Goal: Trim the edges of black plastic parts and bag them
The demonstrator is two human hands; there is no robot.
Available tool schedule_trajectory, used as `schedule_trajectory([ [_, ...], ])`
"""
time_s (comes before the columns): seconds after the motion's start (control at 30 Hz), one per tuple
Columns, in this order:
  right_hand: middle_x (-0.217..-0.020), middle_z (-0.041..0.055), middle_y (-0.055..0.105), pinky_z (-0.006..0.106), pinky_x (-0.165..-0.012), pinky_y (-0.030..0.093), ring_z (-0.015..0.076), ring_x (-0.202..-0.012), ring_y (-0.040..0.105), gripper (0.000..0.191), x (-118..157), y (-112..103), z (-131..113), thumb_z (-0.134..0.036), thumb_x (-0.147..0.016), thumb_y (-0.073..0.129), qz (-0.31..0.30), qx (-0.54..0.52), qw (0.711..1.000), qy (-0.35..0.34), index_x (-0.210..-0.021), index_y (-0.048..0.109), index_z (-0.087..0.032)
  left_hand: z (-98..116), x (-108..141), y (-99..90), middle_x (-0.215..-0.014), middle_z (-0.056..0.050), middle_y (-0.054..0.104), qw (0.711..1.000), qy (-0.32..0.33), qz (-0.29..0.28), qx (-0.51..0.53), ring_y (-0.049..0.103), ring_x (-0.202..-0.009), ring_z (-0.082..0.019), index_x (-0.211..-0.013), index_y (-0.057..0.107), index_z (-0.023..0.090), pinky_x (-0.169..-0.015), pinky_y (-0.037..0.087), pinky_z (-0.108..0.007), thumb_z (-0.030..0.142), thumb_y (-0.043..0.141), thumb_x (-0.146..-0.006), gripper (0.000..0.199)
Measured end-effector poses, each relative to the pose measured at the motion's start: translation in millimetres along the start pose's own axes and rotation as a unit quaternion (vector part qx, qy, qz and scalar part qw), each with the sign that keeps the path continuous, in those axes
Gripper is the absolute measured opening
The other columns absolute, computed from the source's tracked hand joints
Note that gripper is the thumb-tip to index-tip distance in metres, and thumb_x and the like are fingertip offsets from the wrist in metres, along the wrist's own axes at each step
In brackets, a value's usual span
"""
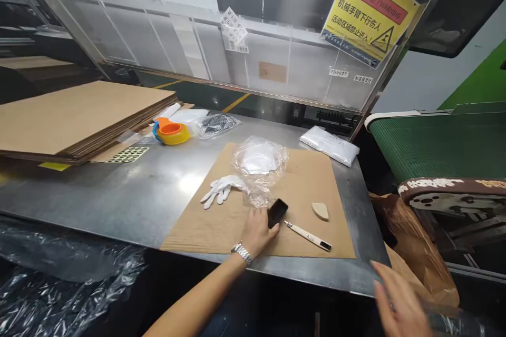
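My left hand (258,231), with a metal-banded watch at the wrist, grips a small black box-shaped object (278,212) on a cardboard sheet (221,231). Just right of it lies a white-handled craft knife (308,236) marked A26. Beyond the knife is a beige quarter-round piece (320,211). A crumpled clear plastic bag (260,160) with something white inside sits behind my left hand, and a white glove (223,188) lies to its left. Blurred by motion, my right hand (399,300) is off the table's right front corner, fingers stretched out and holding nothing.
Stacked cardboard sheets (79,116) cover the table's left side, near an orange and yellow tape dispenser (171,130). A wrapped white packet (330,145) lies at the back right. A green conveyor belt (446,142) stands right of the metal table (166,195); a clear panel rises behind.
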State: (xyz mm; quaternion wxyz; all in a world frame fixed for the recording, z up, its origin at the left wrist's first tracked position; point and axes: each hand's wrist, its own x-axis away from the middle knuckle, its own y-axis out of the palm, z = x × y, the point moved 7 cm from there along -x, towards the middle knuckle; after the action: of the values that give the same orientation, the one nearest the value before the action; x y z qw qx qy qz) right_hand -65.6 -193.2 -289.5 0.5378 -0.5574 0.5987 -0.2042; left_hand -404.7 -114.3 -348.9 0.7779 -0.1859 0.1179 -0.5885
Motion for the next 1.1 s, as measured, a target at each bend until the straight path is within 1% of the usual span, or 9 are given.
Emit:
schedule_trajectory([
  [0.17,-0.107,0.0115,0.058,0.037,-0.079,0.048,0.0241,-0.096,0.055,0.031,-55,93,-86,-0.024,-0.092,0.034,-0.094,0.056,0.989,-0.096,-0.121,0.045,-0.020,-8,28,-24.0,-0.090,-0.009,0.061,0.961,-0.110,-0.076,0.240,0.058,-0.088,-0.026,-0.102,0.049,0.016,-0.080,0.047,-0.039,0.043,0.067,-0.067,0.048],
  [0.27,-0.096,0.0138,0.058,0.040,-0.072,0.046,0.0269,-0.086,0.053,0.027,-77,137,-101,-0.024,-0.090,0.038,-0.106,0.086,0.987,-0.083,-0.111,0.052,-0.016,-13,52,-40.1,-0.079,-0.008,0.061,0.903,-0.193,-0.103,0.371,0.062,-0.072,-0.022,-0.089,0.053,0.015,-0.066,0.051,-0.033,0.046,0.067,-0.070,0.039],
  [0.37,-0.079,0.0130,0.056,0.040,-0.066,0.043,0.0272,-0.075,0.050,0.022,-85,160,-101,-0.022,-0.088,0.037,-0.120,0.084,0.986,-0.076,-0.087,0.058,-0.015,-19,71,-53.5,-0.085,-0.009,0.061,0.841,-0.258,-0.085,0.467,0.063,-0.075,-0.022,-0.087,0.052,0.013,-0.069,0.053,-0.036,0.034,0.070,-0.071,0.032],
  [0.53,-0.073,0.0117,0.052,0.037,-0.063,0.043,0.0247,-0.071,0.051,0.030,-87,152,-101,-0.025,-0.091,0.027,-0.113,0.043,0.992,-0.030,-0.077,0.051,-0.016,-18,85,-65.8,-0.088,-0.007,0.060,0.767,-0.293,-0.055,0.568,0.061,-0.067,-0.015,-0.089,0.054,0.013,-0.067,0.054,-0.031,0.024,0.061,-0.081,0.016],
  [0.67,-0.075,0.0054,0.055,0.026,-0.058,0.046,0.0157,-0.064,0.055,0.030,-68,124,-126,-0.030,-0.095,0.021,-0.142,-0.068,0.987,0.037,-0.095,0.048,-0.017,-11,87,-65.8,-0.080,-0.009,0.060,0.688,-0.324,-0.064,0.646,0.059,-0.063,-0.017,-0.087,0.059,0.009,-0.062,0.054,-0.031,0.047,0.034,-0.092,0.046],
  [0.73,-0.070,0.0015,0.055,0.022,-0.054,0.046,0.0131,-0.059,0.054,0.029,-50,114,-145,-0.037,-0.095,0.026,-0.189,-0.200,0.954,0.119,-0.100,0.048,-0.019,-11,88,-66.5,-0.080,-0.009,0.060,0.661,-0.336,-0.052,0.669,0.060,-0.063,-0.018,-0.086,0.060,0.008,-0.062,0.054,-0.031,0.051,0.030,-0.092,0.053],
  [0.83,-0.064,-0.0009,0.052,0.021,-0.053,0.044,0.0128,-0.056,0.052,0.031,-27,106,-185,-0.045,-0.091,0.037,-0.260,-0.327,0.891,0.176,-0.101,0.050,-0.019,-13,89,-66.4,-0.079,-0.008,0.061,0.651,-0.345,-0.043,0.675,0.060,-0.063,-0.017,-0.086,0.061,0.009,-0.060,0.053,-0.028,0.051,0.031,-0.092,0.052],
  [0.97,-0.060,0.0000,0.053,0.021,-0.052,0.042,0.0121,-0.055,0.053,0.036,-10,111,-229,-0.050,-0.090,0.036,-0.372,-0.399,0.817,0.186,-0.079,0.050,-0.019,-17,90,-67.9,-0.075,-0.008,0.061,0.659,-0.346,-0.030,0.667,0.059,-0.060,-0.017,-0.083,0.061,0.009,-0.056,0.052,-0.026,0.052,0.033,-0.091,0.053],
  [1.1,-0.049,-0.0016,0.053,0.019,-0.043,0.038,0.0103,-0.042,0.050,0.044,-4,119,-244,-0.058,-0.089,0.031,-0.454,-0.388,0.780,0.189,-0.077,0.049,-0.019,-21,93,-71.5,-0.073,-0.008,0.060,0.669,-0.363,-0.012,0.649,0.059,-0.058,-0.016,-0.082,0.060,0.010,-0.055,0.051,-0.027,0.052,0.034,-0.091,0.051],
])
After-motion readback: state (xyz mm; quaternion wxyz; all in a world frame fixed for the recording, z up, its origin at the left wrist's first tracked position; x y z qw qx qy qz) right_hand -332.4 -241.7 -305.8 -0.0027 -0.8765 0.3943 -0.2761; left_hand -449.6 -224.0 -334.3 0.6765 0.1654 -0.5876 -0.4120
